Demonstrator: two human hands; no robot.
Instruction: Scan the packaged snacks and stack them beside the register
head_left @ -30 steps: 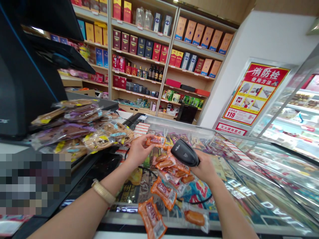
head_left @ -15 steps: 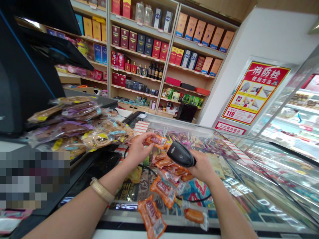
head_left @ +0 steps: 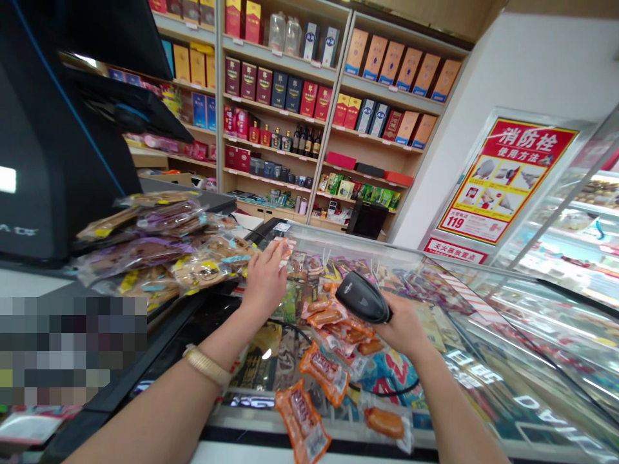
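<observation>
My right hand [head_left: 402, 325] is wrapped round the handle of a black handheld scanner [head_left: 362, 298], held over the glass counter. My left hand [head_left: 265, 274], with a gold band on its wrist, is closed near the counter's far left part. An orange-and-white packet [head_left: 283, 247] shows at its fingertips, partly hidden. Below the scanner lies a pile of wrapped sausages [head_left: 331, 317]. Nearer to me are two orange packets [head_left: 324, 372], [head_left: 302, 422] and a clear-wrapped sausage [head_left: 385, 422] at the front edge.
Bagged brown snacks [head_left: 164, 241] are heaped on the left, beside a dark monitor stand [head_left: 62, 148]. A black cable [head_left: 387, 392] curves over the glass counter [head_left: 483, 348]. Shelves of boxes [head_left: 285, 90] stand behind, with a red poster [head_left: 507, 180] on the right.
My left hand has moved left and away from the scanner with the orange packet, turning its back up. The scanner stays in my right hand. The whole view has shifted slightly.
</observation>
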